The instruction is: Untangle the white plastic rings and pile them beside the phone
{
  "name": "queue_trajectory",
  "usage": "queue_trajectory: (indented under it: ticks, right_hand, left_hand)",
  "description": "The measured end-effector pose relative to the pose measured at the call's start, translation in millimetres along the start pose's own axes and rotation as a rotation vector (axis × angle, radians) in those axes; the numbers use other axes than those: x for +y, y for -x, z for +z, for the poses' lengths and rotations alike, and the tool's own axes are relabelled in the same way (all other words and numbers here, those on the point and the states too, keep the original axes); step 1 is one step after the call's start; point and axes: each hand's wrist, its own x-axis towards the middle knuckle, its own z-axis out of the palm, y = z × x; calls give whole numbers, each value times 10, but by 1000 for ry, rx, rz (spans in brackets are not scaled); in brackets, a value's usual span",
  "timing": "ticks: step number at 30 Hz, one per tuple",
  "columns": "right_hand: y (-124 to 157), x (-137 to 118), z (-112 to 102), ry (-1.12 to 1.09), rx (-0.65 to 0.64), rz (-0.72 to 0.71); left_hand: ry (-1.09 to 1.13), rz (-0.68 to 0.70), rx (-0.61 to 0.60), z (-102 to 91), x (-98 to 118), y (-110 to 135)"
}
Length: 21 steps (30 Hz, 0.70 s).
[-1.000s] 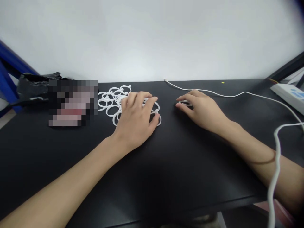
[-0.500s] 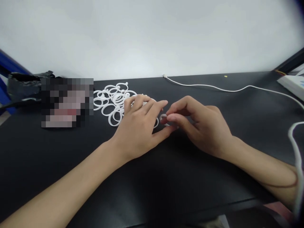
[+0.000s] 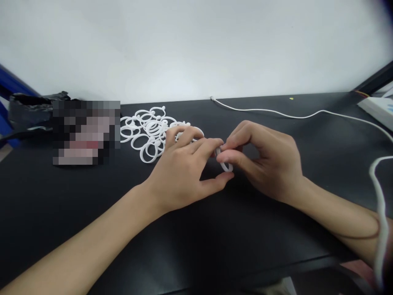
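Between my two hands a white plastic ring stands tilted, seen nearly edge-on. My right hand pinches its upper part between thumb and forefinger. Around the same ring, the thumb of my left hand touches the lower edge and the forefinger is at the top, close to the right fingertips. Where those fingertips meet, part of the ring is hidden. A loose pile of white rings, several with small round knobs, lies on the black table behind and left of my left hand, which covers some of them.
A white cable runs along the back of the table and hangs down at the right, near my right forearm. At the left lie a black plastic bag and a pixelated object. A white box edge shows at far right.
The ring has turned to a steeper, edge-on tilt and shifted slightly right. My left forefinger and thumb have moved right and spread wider around it. My right hand keeps its pinch.
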Motion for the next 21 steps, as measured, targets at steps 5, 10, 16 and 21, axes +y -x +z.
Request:
queue_trajectory:
  ticks: [5,10,16,21]
  right_hand:
    - [-2,10,-17,-47,-66,20]
    - [-1,15,-21,-162,-94,81]
    - [17,14,1,-189,-83,142]
    - [36,50,25,-151,-61,175]
  left_hand:
    - [-13,41,28,16,-7,-5]
    - [-55,73,61,23,-17,0]
    - [-95,79,76,11,-37,0]
    - [-148,-4,42,22,-27,-11]
